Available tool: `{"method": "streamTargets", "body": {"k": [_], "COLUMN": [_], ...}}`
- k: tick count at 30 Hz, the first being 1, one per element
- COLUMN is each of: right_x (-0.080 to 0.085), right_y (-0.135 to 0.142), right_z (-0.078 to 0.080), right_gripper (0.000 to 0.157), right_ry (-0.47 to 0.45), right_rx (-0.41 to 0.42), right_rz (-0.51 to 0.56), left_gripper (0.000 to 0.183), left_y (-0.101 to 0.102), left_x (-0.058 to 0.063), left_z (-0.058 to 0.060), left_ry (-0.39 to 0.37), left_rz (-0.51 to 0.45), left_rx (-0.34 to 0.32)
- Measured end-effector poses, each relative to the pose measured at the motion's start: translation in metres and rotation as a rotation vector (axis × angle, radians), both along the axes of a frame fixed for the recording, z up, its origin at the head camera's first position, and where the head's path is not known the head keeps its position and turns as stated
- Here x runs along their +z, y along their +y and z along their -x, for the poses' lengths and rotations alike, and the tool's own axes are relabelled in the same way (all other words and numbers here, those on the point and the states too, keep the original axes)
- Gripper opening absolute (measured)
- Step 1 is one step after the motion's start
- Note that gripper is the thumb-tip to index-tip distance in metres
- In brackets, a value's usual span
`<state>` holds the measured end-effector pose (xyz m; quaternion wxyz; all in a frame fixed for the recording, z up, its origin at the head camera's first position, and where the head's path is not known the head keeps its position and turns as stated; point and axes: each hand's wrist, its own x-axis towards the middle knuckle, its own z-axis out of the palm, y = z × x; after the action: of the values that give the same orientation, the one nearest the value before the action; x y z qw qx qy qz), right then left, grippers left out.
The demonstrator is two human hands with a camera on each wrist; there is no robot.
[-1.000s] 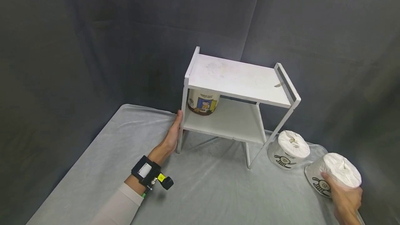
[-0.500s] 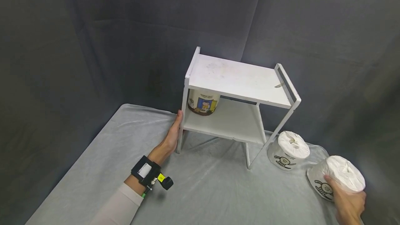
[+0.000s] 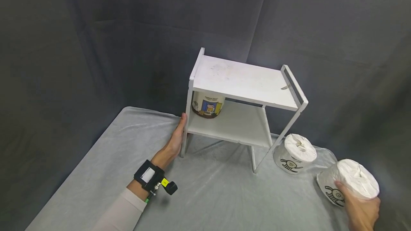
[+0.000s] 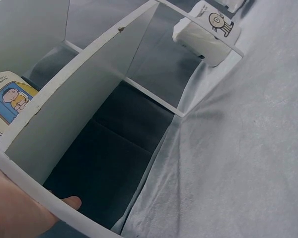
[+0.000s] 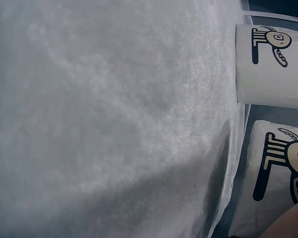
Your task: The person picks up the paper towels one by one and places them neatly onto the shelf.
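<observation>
A small white two-tier shelf (image 3: 244,81) stands on the grey cloth. My left hand (image 3: 173,143) grips its left leg, and in the left wrist view a fingertip (image 4: 72,202) shows past the leg. On the lower tier, at the left end, sits a toilet roll (image 3: 208,106) with a cartoon label. At the far right my right hand (image 3: 361,208) holds a wrapped toilet roll (image 3: 356,179) with a dog drawing, thumb on its near side; the other fingers are hidden. Another wrapped toilet roll (image 3: 296,153) stands between that one and the shelf's right leg.
Grey cloth (image 3: 218,195) covers the table. Dark curtains (image 3: 144,45) hang behind and along both sides. The shelf's right frame (image 3: 285,127) slants close beside the standing roll.
My right hand has moved the held toilet roll slightly to the right and toward me, widening its gap from the other roll. My left hand stays on the shelf leg.
</observation>
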<state>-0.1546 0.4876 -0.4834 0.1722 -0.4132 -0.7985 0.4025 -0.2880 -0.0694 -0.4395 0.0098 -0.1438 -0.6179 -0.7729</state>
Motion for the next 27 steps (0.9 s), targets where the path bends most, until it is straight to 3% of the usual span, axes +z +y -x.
{"method": "streamTargets", "body": {"k": [14,20,27], "right_x": [0.010,0.016,0.025], "right_y": [0.000,0.001,-0.003], "right_z": [-0.010,-0.016,-0.020], "right_gripper": [0.122,0.122,0.113], "right_ry": [0.002,-0.045,-0.039], "right_rx": [-0.027,0.003,0.026], "right_rz": [-0.041,-0.082,-0.137], "left_gripper": [0.089,0.089,0.086], "left_y": [0.000,0.000,0.000], "left_x": [-0.002,-0.001,-0.001], "left_z": [0.001,0.000,0.001], "left_ry": [-0.012,-0.012,-0.010], "left_rz": [-0.002,-0.011,-0.015], "left_rx": [-0.005,-0.004,-0.001]}}
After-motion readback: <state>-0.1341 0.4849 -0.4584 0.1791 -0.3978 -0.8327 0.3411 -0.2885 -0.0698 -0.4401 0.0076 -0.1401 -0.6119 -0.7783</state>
